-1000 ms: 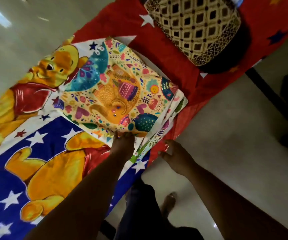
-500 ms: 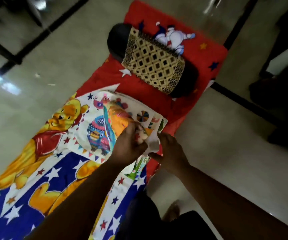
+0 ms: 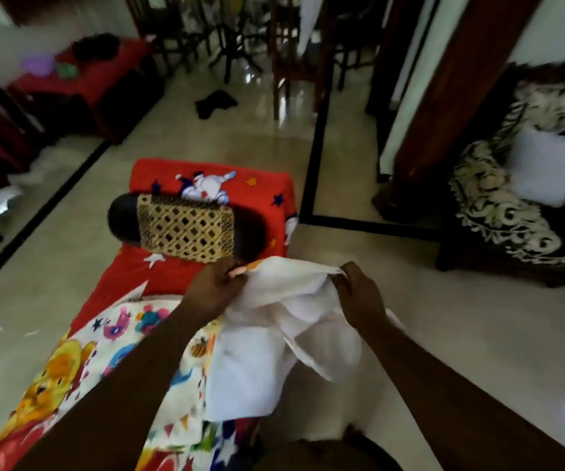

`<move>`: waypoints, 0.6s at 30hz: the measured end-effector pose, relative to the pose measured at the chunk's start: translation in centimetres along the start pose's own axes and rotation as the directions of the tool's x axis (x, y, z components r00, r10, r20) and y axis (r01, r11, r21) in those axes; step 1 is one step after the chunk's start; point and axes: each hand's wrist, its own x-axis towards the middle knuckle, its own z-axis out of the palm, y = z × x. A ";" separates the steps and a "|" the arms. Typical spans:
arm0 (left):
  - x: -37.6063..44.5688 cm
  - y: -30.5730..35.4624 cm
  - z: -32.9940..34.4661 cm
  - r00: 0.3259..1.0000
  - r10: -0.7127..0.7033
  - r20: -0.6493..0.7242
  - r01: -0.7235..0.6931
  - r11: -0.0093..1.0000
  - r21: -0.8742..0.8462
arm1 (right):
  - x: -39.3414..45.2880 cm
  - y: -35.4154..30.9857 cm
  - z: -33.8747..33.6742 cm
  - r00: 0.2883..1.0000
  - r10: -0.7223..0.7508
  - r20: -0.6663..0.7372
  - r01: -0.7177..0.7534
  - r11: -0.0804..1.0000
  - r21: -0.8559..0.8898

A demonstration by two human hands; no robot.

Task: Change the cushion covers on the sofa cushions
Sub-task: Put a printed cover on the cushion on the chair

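Observation:
A cushion cover (image 3: 274, 334), showing its white inner side, hangs between both hands above the mattress edge. My left hand (image 3: 214, 288) pinches its upper left corner, where a bit of colourful print shows. My right hand (image 3: 359, 294) grips the upper right edge. More colourful patterned covers (image 3: 145, 338) lie on the cartoon-print mattress (image 3: 206, 175) under my left forearm. A dark bolster with a gold lattice cover (image 3: 185, 229) lies across the mattress beyond my hands. A bare white cushion (image 3: 549, 164) sits on the black-and-white patterned sofa (image 3: 498, 219) at the right.
Shiny tiled floor (image 3: 444, 334) surrounds the mattress. A wooden pillar (image 3: 444, 96) stands beside the sofa. Dark chairs and table legs (image 3: 240, 35) crowd the back. A red-covered low table (image 3: 97, 73) is at the far left. A dark cloth (image 3: 216, 102) lies on the floor.
Both hands have lifted one cover off the folded pile and spread it in the air. The view has tilted up from the mattress to the room.

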 end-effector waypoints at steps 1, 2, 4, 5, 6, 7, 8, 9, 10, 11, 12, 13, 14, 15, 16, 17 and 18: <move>0.9 1.3 1.1 0.999 0.022 0.026 -0.024 0.997 0.079 | 0.7 1.0 -2.6 1.000 -0.026 0.017 0.027 0.999 -0.047; 1.7 2.2 2.0 0.999 0.032 0.034 -0.036 0.991 0.127 | 1.3 1.7 -4.8 0.997 -0.048 0.061 0.053 0.995 -0.090; 3.5 4.8 4.3 0.999 0.048 0.026 -0.051 0.991 0.125 | 1.9 3.1 -10.0 0.982 -0.062 0.178 0.083 0.990 -0.115; 4.3 6.3 5.5 0.998 0.055 0.016 -0.057 0.993 0.100 | 2.2 4.1 -12.3 0.974 -0.064 0.219 0.097 0.985 -0.140; 5.1 7.5 6.7 0.998 0.067 0.004 -0.067 0.995 0.071 | 2.4 5.2 -14.3 0.969 -0.074 0.236 0.122 0.973 -0.196; 5.8 8.6 7.7 0.997 0.078 -0.012 -0.077 0.995 0.056 | 2.7 6.3 -15.9 0.969 -0.088 0.232 0.152 0.950 -0.273; 6.5 9.9 9.2 0.996 0.090 -0.015 -0.089 0.995 0.046 | 2.9 7.8 -17.6 0.976 -0.097 0.196 0.165 0.916 -0.366; 7.0 11.2 10.6 0.995 0.099 -0.019 -0.098 0.994 0.049 | 3.1 9.3 -19.1 0.984 -0.105 0.142 0.159 0.877 -0.453; 7.6 12.4 12.1 0.994 0.107 -0.022 -0.105 0.992 0.063 | 3.3 11.0 -20.6 0.992 -0.105 0.070 0.126 0.854 -0.505; 8.1 13.7 13.5 0.993 0.120 -0.020 -0.117 0.989 0.092 | 3.3 12.5 -22.0 0.995 -0.100 -0.004 0.082 0.845 -0.528; 8.8 14.5 14.8 0.991 0.132 0.006 -0.132 0.982 0.132 | 3.4 13.7 -23.0 0.993 -0.091 -0.069 0.040 0.843 -0.536; 9.6 15.7 16.4 0.988 0.139 0.069 -0.150 0.969 0.199 | 3.5 14.8 -24.1 0.988 -0.086 -0.129 0.003 0.843 -0.538; 10.4 16.8 18.1 0.981 0.126 0.150 -0.163 0.950 0.267 | 3.6 15.6 -25.0 0.980 -0.091 -0.178 -0.018 0.847 -0.532; 11.2 18.1 19.9 0.965 0.113 0.238 -0.186 0.932 0.310 | 4.0 16.3 -25.6 0.972 -0.098 -0.215 -0.031 0.849 -0.527; 11.9 19.4 21.8 0.942 0.121 0.314 -0.219 0.930 0.296 | 4.4 16.7 -26.0 0.966 -0.105 -0.238 -0.037 0.851 -0.524; 12.4 20.9 23.8 0.914 0.150 0.377 -0.255 0.935 0.247 | 4.9 16.8 -26.3 0.961 -0.118 -0.249 -0.032 0.850 -0.526; 13.1 22.6 26.1 0.883 0.186 0.431 -0.297 0.933 0.206 | 5.5 16.8 -26.6 0.958 -0.124 -0.260 -0.033 0.850 -0.526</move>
